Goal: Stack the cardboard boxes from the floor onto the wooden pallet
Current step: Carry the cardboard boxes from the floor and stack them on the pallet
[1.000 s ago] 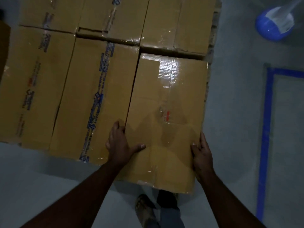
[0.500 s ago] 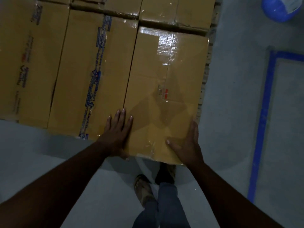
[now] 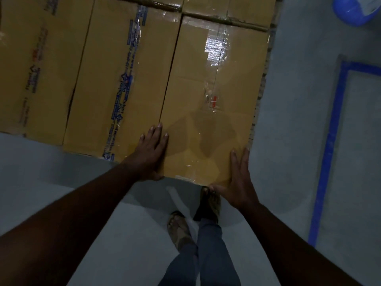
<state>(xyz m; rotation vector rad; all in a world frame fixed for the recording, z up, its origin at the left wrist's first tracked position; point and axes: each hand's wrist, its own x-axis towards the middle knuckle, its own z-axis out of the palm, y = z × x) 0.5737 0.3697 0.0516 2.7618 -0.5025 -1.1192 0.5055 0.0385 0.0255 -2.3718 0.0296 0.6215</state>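
Pretty sure I'm in a warehouse or stockroom: taped cardboard boxes [image 3: 127, 75] packed tight in rows just past my hands, bare grey concrete floor [image 3: 294, 141] under me, and blue floor-marking tape [image 3: 329, 145] off to the right of my right hand [image 3: 239, 182].

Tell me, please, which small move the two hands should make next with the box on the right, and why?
Probably one more short push forward with both flat hands. The right box lies beside the printed-tape box, but its near edge sticks out past that box's edge, above the feet. The left hand and right hand already press at its near corners, so they need no new hold.
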